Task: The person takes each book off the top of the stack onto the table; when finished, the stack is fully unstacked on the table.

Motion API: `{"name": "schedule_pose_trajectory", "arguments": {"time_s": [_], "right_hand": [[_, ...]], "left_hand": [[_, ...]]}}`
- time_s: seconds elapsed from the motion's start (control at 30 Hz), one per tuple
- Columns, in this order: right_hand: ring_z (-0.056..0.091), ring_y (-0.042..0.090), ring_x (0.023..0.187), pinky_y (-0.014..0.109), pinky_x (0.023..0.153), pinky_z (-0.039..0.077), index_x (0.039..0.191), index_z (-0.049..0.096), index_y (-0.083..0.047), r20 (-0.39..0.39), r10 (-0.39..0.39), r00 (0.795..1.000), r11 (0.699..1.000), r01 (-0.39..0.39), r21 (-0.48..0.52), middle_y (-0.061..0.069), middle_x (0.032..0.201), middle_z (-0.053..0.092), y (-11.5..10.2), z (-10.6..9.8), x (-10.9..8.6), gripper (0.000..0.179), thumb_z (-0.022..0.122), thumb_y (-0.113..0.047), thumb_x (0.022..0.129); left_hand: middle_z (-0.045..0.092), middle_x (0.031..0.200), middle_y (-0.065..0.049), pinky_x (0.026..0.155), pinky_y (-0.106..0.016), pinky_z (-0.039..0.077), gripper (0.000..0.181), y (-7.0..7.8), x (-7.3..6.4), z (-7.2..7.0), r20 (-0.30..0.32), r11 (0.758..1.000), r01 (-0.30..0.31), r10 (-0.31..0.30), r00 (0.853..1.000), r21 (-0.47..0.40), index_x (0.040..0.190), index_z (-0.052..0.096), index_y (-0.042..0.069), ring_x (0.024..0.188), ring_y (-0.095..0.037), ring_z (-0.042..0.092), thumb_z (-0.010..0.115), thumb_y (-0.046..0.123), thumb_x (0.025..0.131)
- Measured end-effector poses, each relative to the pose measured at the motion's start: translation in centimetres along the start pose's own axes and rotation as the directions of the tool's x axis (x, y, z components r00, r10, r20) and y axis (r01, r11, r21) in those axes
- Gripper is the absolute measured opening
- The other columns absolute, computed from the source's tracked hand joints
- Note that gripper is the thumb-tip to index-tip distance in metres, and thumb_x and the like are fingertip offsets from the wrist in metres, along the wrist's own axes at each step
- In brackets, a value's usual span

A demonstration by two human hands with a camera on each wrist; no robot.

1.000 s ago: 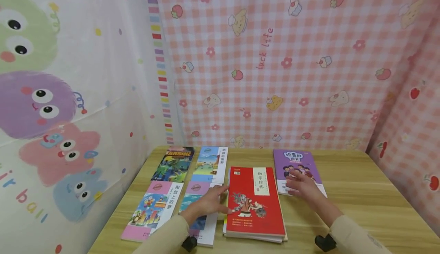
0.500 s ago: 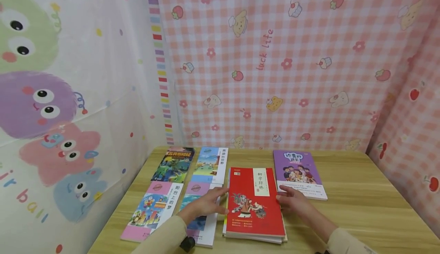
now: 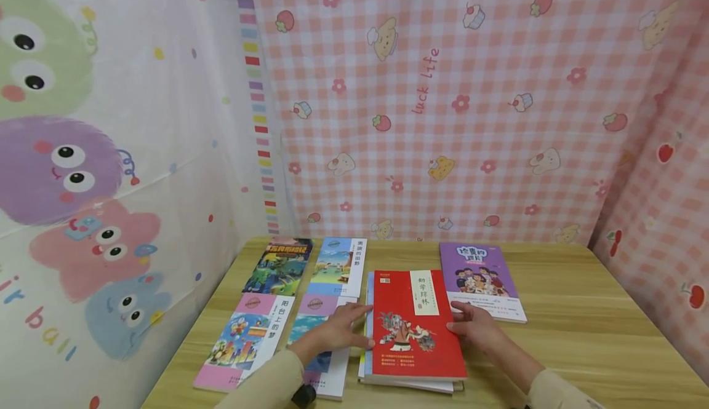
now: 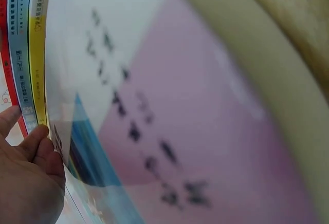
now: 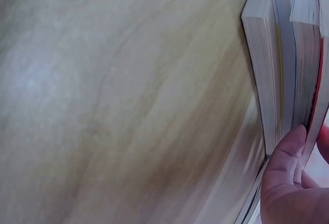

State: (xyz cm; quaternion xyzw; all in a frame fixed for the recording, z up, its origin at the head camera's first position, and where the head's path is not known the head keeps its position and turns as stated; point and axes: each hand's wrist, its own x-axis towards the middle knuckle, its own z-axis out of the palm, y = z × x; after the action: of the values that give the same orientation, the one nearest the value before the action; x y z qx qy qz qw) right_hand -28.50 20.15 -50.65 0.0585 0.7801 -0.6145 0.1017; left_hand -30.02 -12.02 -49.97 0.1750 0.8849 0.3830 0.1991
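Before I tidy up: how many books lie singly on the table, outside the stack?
5: green book and blue book behind, pink book and purple-topped book in front, violet book right of the stack.

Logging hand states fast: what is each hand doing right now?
Left hand: open, fingers against the left edge of the book stack.
Right hand: grips the right edge of the red book.
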Motion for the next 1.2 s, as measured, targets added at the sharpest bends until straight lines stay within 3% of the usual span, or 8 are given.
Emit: {"name": "schedule_pose_trajectory", "arguments": {"time_s": [0.4,0.73,1.0,1.2], "right_hand": [[0.067,0.024,0.086,0.04,0.072,0.058,0.14,0.037,0.02,0.054,-0.028,0.998,0.993,0.021,0.113,0.025,0.113,0.064,-0.4,-0.7,-0.4,0.057,0.057,0.009,0.088],[0.065,0.022,0.086,0.038,0.072,0.056,0.15,0.032,0.008,0.119,-0.012,0.993,0.989,-0.006,0.149,0.018,0.114,0.059,-0.8,-1.0,-0.5,0.068,0.062,0.005,0.089],[0.069,0.027,0.092,0.047,0.078,0.058,0.153,0.023,0.007,0.217,-0.052,0.975,0.98,0.008,0.201,0.022,0.119,0.064,-0.9,-1.2,-0.7,0.068,0.057,0.003,0.093],[0.068,0.024,0.091,0.044,0.076,0.059,0.153,0.022,0.008,0.205,-0.063,0.977,0.975,0.016,0.221,0.019,0.117,0.065,-0.9,-1.2,-0.8,0.068,0.055,0.006,0.093]], "left_hand": [[0.032,0.155,-0.011,0.109,-0.062,0.029,0.085,-0.2,-0.1,-0.2,0.014,0.999,-0.022,0.022,1.0,0.029,0.152,0.042,0.019,0.144,-0.039,0.023,0.085,0.031,0.08],[0.031,0.156,-0.012,0.109,-0.064,0.029,0.085,-0.3,-0.1,-0.1,0.009,0.998,-0.013,0.012,1.0,0.054,0.152,0.042,0.019,0.145,-0.04,0.022,0.085,0.031,0.08],[0.033,0.155,-0.011,0.108,-0.062,0.031,0.084,-0.1,-0.2,0.0,0.001,0.999,-0.009,0.009,1.0,0.045,0.151,0.043,0.018,0.144,-0.038,0.024,0.085,0.03,0.079],[0.031,0.156,-0.012,0.109,-0.063,0.029,0.085,-0.1,-0.2,-0.1,0.007,0.999,-0.006,0.006,1.0,0.038,0.152,0.042,0.018,0.144,-0.039,0.023,0.085,0.03,0.079]]}}
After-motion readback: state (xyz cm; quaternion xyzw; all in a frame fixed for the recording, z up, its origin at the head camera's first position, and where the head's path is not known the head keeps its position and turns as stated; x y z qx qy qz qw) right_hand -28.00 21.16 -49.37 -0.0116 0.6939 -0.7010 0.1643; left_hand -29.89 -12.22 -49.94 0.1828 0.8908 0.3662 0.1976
